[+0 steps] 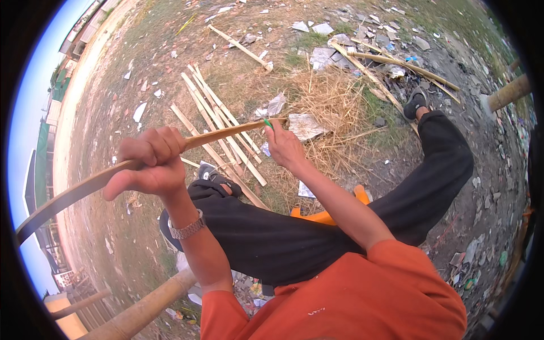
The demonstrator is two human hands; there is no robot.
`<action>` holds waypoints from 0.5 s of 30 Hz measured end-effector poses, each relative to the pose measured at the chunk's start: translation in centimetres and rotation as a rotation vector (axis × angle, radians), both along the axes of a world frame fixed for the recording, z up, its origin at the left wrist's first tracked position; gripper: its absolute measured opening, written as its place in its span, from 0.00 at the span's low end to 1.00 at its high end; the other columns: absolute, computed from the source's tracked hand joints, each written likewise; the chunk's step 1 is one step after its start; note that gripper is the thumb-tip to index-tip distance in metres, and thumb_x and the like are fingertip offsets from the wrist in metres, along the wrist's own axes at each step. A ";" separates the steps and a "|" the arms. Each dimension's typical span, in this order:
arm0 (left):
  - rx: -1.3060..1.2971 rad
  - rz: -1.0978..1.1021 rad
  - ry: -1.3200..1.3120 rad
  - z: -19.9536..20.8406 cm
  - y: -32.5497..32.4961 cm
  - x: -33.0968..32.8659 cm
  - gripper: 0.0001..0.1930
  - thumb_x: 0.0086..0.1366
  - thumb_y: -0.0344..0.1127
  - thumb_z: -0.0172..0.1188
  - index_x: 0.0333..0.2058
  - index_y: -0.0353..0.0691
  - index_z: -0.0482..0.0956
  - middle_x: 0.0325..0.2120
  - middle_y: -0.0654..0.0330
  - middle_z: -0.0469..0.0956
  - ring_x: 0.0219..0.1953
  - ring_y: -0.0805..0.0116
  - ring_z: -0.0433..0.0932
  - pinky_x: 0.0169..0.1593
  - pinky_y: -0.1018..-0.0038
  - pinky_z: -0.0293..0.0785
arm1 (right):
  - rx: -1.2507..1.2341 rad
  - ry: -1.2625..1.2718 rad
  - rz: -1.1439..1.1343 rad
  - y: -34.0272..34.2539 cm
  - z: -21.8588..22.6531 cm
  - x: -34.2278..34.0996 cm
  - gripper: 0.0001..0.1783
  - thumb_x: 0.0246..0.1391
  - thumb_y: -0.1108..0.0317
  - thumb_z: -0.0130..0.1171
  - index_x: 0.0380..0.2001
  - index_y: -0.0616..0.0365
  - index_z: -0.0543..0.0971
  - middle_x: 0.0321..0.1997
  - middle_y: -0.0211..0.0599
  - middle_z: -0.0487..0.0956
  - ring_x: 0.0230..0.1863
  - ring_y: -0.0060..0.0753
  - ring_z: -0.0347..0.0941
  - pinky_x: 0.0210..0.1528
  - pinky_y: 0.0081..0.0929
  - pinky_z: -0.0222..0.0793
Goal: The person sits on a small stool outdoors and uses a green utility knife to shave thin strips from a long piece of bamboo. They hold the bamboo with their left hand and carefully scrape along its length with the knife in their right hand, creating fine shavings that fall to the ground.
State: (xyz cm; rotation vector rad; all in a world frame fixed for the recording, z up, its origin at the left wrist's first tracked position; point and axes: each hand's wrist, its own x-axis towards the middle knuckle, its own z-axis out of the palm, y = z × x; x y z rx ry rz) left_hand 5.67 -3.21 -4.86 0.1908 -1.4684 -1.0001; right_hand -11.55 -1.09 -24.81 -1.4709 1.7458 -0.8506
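A long split bamboo strip [226,132] runs from the left rim across to the middle, above the ground. My left hand [152,161] is closed around it, thumb pointing left; a metal-band watch [188,225] is on that wrist. At the strip's far right end my right hand [285,146] is closed, fingers pressed against the strip. A small green piece [268,123] shows at these fingers; I cannot tell what it is. Beneath the strip, several pale bamboo strips [218,113] lie on the ground.
Dry straw-like shavings [337,113] lie beyond my right hand. An orange stool [320,217] shows between my legs. Thick bamboo poles stick in at lower left [144,306] and right [510,93]. Farther off lie bamboo pieces [408,65] and broken tiles [323,58].
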 end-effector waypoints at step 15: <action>-0.026 -0.120 -0.026 0.0 0.0 0.1 0.37 0.49 0.80 0.39 0.17 0.46 0.52 0.08 0.69 0.48 0.10 0.77 0.45 0.15 0.77 0.41 | -0.251 -0.290 0.109 5.9 12.0 3.6 0.19 0.65 0.57 0.37 0.28 0.61 0.68 0.13 0.55 0.70 0.19 0.63 0.69 0.24 0.53 0.64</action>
